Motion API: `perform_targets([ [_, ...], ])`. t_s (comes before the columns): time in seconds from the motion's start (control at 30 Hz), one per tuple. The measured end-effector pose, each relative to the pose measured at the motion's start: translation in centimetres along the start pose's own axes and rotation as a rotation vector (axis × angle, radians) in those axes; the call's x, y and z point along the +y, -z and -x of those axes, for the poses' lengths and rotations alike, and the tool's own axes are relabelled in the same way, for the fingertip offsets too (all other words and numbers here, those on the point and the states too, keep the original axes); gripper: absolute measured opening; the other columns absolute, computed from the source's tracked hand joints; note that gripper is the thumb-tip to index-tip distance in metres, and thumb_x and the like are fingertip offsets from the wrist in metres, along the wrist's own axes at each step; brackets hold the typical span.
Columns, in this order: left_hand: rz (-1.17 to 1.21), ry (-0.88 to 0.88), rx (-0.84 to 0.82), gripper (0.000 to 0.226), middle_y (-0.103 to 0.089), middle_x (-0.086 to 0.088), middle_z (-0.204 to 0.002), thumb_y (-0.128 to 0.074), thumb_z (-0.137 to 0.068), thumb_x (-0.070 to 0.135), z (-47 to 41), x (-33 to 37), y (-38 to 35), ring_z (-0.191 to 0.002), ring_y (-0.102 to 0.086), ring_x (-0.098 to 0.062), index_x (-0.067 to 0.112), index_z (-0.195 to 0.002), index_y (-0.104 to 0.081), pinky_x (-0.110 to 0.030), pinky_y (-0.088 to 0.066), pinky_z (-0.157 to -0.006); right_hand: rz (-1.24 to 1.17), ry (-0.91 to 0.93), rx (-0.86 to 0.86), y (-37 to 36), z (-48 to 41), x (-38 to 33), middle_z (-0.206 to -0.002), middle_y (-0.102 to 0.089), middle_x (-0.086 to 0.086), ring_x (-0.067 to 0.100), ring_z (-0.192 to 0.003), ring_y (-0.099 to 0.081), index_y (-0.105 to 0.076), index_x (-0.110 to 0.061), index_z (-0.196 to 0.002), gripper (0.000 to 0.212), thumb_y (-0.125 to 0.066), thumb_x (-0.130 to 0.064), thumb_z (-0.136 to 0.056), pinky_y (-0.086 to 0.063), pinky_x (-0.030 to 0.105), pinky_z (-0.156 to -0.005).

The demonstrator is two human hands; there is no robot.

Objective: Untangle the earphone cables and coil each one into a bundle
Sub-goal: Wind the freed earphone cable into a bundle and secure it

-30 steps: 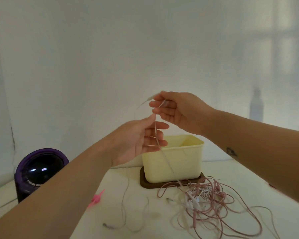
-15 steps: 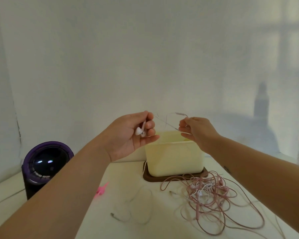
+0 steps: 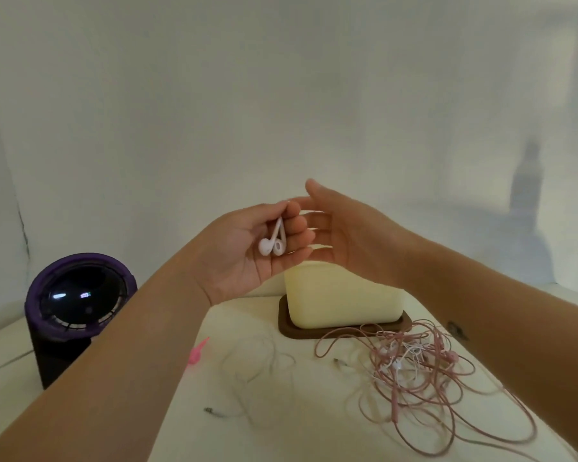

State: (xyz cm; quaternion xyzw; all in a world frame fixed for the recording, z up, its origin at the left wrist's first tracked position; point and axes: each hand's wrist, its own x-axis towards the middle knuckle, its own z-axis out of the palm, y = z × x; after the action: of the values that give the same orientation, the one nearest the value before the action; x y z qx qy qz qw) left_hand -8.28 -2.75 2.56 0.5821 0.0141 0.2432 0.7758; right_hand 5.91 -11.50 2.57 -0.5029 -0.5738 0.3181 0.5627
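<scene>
My left hand (image 3: 247, 258) is raised palm-up in front of me, with its fingers curled round a pair of white earbuds (image 3: 272, 245). Their thin white cable (image 3: 254, 371) lies in loose loops on the table below, ending in a plug (image 3: 209, 410). My right hand (image 3: 357, 235) is close beside the left, thumb up and fingers stretched out behind the left fingers; its fingertips are hidden. A tangle of pink and white earphone cables (image 3: 414, 368) lies on the table at the right.
A cream box (image 3: 341, 305) stands on a brown tray (image 3: 314, 333) behind the tangle. A purple and black speaker (image 3: 77, 305) stands at the left. A small pink clip (image 3: 197, 353) lies by my left forearm. A white wall is close behind.
My right hand has let go of the pinched cable end and moved left up against my left hand. The left hand has turned more palm-up, showing the earbuds.
</scene>
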Motion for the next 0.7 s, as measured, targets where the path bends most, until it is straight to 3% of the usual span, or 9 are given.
perform_targets([
  [0.07, 0.074, -0.002, -0.018, 0.021, -0.064, -0.001, -0.063, -0.049, -0.084, 0.02, -0.3, -0.2, 0.4, -0.057, -0.066, -0.011, 0.008, -0.08, -0.065, -0.025, -0.058, -0.059, -0.024, -0.008, -0.06, -0.5, -0.5, 0.3, -0.113, -0.061, 0.013, 0.024, -0.106, -0.06, -0.06, -0.009, -0.119, 0.055, -0.045, -0.053, -0.09, -0.045, 0.043, -0.102],
  [0.17, 0.154, 0.003, -0.048, 0.027, -0.067, -0.002, -0.065, -0.05, -0.079, 0.02, -0.8, -0.5, 1.0, -0.059, -0.068, -0.012, 0.008, -0.067, -0.071, -0.025, -0.059, -0.06, -0.005, 0.03, -0.004, -0.9, -1.5, 1.8, -0.119, -0.063, 0.016, 0.028, -0.114, -0.059, -0.064, -0.009, -0.116, 0.057, -0.045, -0.055, -0.088, -0.041, 0.045, -0.106],
  [0.27, 0.224, -0.012, -0.056, 0.028, -0.071, -0.005, -0.072, -0.049, -0.081, 0.019, -1.5, -0.9, 1.6, -0.064, -0.071, -0.016, 0.006, -0.07, -0.071, -0.028, -0.059, -0.062, -0.001, 0.101, 0.083, -1.1, -2.4, 3.4, -0.116, -0.066, 0.012, 0.022, -0.113, -0.059, -0.07, -0.016, -0.105, 0.047, -0.045, -0.053, -0.088, -0.042, 0.042, -0.104],
  [0.33, 0.274, -0.043, -0.042, 0.029, -0.073, -0.008, -0.077, -0.047, -0.085, 0.018, -2.1, -1.1, 2.1, -0.069, -0.072, -0.018, 0.005, -0.073, -0.07, -0.03, -0.06, -0.065, 0.072, 0.146, 0.159, -1.0, -3.2, 4.6, -0.106, -0.066, 0.018, 0.02, -0.102, -0.061, -0.069, -0.009, -0.097, 0.046, -0.046, -0.048, -0.092, -0.043, 0.042, -0.098],
  [0.4, 0.328, -0.068, -0.026, 0.03, -0.073, -0.008, -0.081, -0.046, -0.085, 0.016, -2.3, -1.3, 2.5, -0.072, -0.072, -0.019, 0.005, -0.073, -0.071, -0.031, -0.059, -0.066, 0.108, 0.18, 0.205, -1.2, -3.8, 5.5, -0.071, -0.057, 0.009, 0.011, -0.073, -0.052, -0.061, -0.005, -0.076, 0.042, -0.045, -0.039, -0.095, -0.041, 0.036, -0.085],
  [0.47, 0.376, -0.081, -0.019, 0.029, -0.073, -0.007, -0.083, -0.047, -0.083, 0.015, -2.5, -1.3, 3.1, -0.073, -0.072, -0.019, 0.005, -0.074, -0.073, -0.032, -0.058, -0.069, 0.084, 0.196, 0.22, -1.5, -4.5, 6.1, -0.056, -0.039, -0.004, 0.006, -0.058, -0.041, -0.054, -0.016, -0.061, 0.041, -0.045, -0.029, -0.099, -0.039, 0.028, -0.076],
  [0.53, 0.422, -0.105, 0.007, 0.028, -0.073, -0.007, -0.086, -0.044, -0.088, 0.015, -2.6, -1.1, 3.8, -0.076, -0.072, -0.019, 0.006, -0.081, -0.07, -0.033, -0.058, -0.072, 0.029, 0.159, 0.199, -1.8, -5.1, 6.6, -0.053, -0.034, -0.007, 0.007, -0.051, -0.038, -0.059, -0.025, -0.056, 0.046, -0.044, -0.029, -0.099, -0.042, 0.026, -0.069],
  [0.6, 0.458, -0.167, 0.052, 0.029, -0.073, -0.007, -0.089, -0.038, -0.097, 0.016, -3.0, -1.1, 4.5, -0.08, -0.072, -0.019, 0.008, -0.09, -0.065, -0.033, -0.058, -0.074, 0.087, 0.101, 0.157, -2.5, -5.6, 6.9, -0.05, -0.033, -0.011, 0.005, -0.047, -0.034, -0.066, -0.028, -0.063, 0.044, -0.043, -0.03, -0.099, -0.044, 0.025, -0.064],
  [0.7, 0.373, -0.263, 0.16, 0.03, -0.074, -0.007, -0.092, -0.033, -0.101, 0.018, -3.6, -1.3, 5.1, -0.087, -0.072, -0.019, 0.009, -0.093, -0.061, -0.033, -0.057, -0.08, 0.503, 0.004, 0.024, -3.2, -5.7, 7.0, -0.05, -0.039, -0.015, 0.0, -0.044, -0.041, -0.07, -0.022, -0.09, 0.032, -0.041, -0.031, -0.1, -0.047, 0.025, -0.06],
])
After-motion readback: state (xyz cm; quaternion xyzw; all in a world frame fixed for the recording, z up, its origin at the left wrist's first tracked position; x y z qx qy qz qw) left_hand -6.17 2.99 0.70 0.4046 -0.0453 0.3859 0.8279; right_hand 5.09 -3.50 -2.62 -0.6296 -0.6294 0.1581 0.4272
